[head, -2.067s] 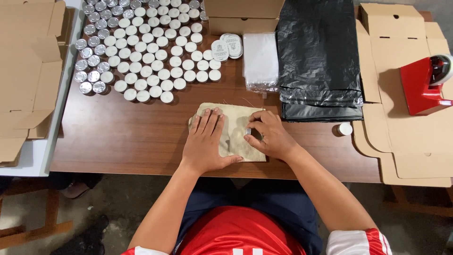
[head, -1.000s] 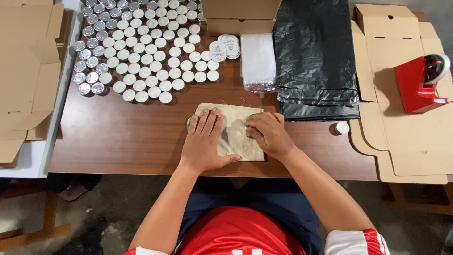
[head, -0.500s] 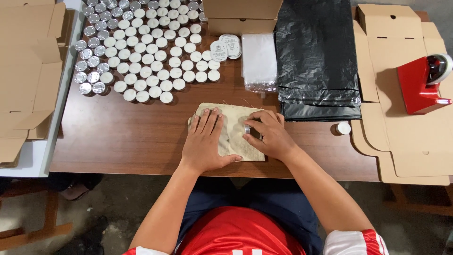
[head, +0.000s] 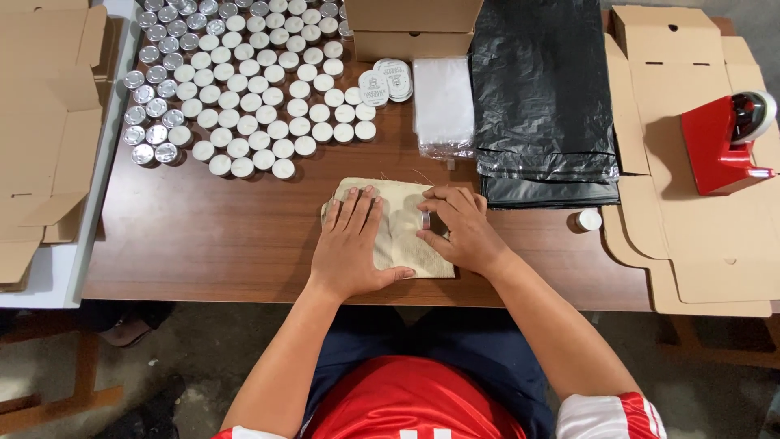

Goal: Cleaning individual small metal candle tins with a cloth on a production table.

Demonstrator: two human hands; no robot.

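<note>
A small beige cloth pouch lies flat on the brown table near its front edge. My left hand rests palm down on the pouch's left half, fingers spread. My right hand sits at the pouch's right edge, and its fingers pinch a small round tin held on edge at the pouch's side. Whether the tin is inside the pouch mouth I cannot tell.
Several round tins stand in rows at the back left. Round label stickers, clear bags, black bags and a cardboard box lie behind. Flat cardboard, a red tape dispenser and a small white cap are at the right.
My right hand has shifted slightly on the pouch's right edge and now shows the small tin between its fingers. My left hand stays flat on the pouch.
</note>
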